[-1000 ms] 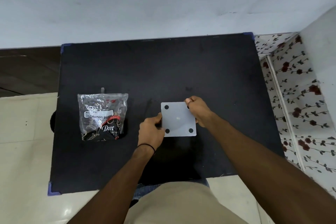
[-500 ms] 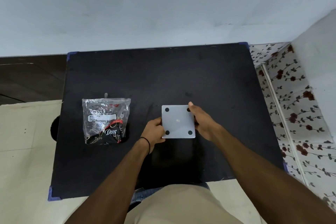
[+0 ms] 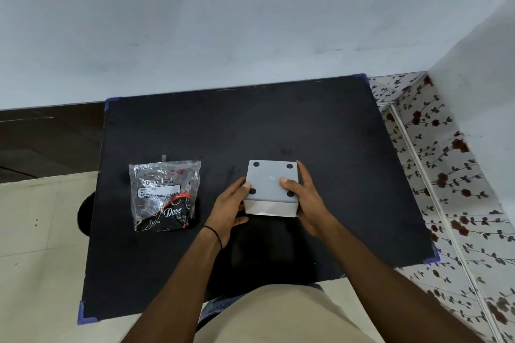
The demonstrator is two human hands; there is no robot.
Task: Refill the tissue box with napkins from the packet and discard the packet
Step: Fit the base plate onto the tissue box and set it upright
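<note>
A white square tissue box point(image 3: 270, 184) is turned upside down, its grey base with black round feet facing up and its near side wall showing. My left hand point(image 3: 231, 203) grips its left side and my right hand point(image 3: 303, 198) grips its right side, thumb resting on the base. The box is tilted toward me above the black table point(image 3: 195, 125). A clear plastic napkin packet point(image 3: 164, 195) with a white label and dark printed napkins inside lies flat on the table, left of my left hand and apart from it.
The table stands against a pale wall. A tiled floor lies to the left, and a flower-patterned surface point(image 3: 446, 175) runs along the right side. A dark round object point(image 3: 83, 214) shows under the table's left edge.
Both hands have tilted the box toward me and lifted it, so its near side wall now shows. My right thumb has moved onto the base. The packet has not moved.
</note>
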